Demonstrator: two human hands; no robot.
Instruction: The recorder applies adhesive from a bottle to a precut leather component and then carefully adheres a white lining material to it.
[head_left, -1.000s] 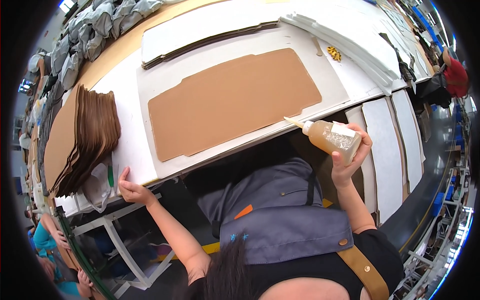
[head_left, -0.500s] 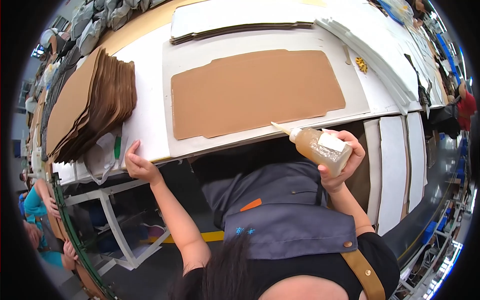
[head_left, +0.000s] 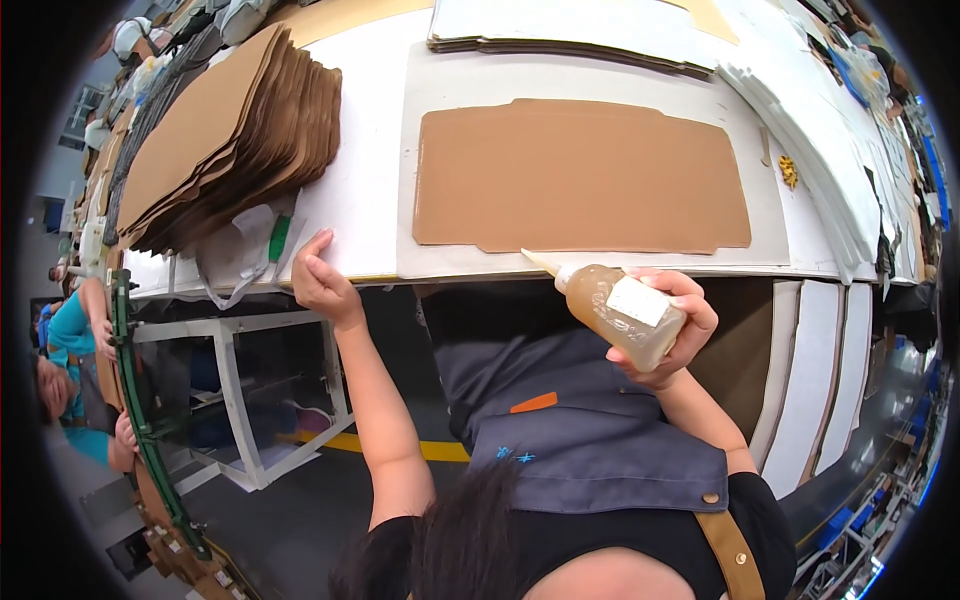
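A flat brown panel [head_left: 580, 180] with notched corners lies on a grey sheet [head_left: 760, 235] on the table. My right hand [head_left: 685, 325] is wrapped round a clear squeeze bottle [head_left: 620, 310] of amber liquid, which is tilted. Its pale pointed nozzle is at the panel's near edge, left of the middle; whether it touches cannot be made out. At the table's front edge, left of the panel, my left hand [head_left: 325, 280] holds nothing, its fingers partly curled and apart. Beyond it leans a thick stack of brown panels [head_left: 235, 130].
White-topped sheets [head_left: 570, 35] are stacked behind the panel. Long white strips [head_left: 800, 160] and a small yellow item [head_left: 788, 172] lie to the right. A white metal frame [head_left: 235, 400] stands under the table at left. A co-worker in blue sleeves [head_left: 75, 330] is at far left.
The bottle's nozzle has shifted left along the panel's near edge, in my right hand. The view has turned, so the table and stack appear farther right. My left hand stays by the table edge.
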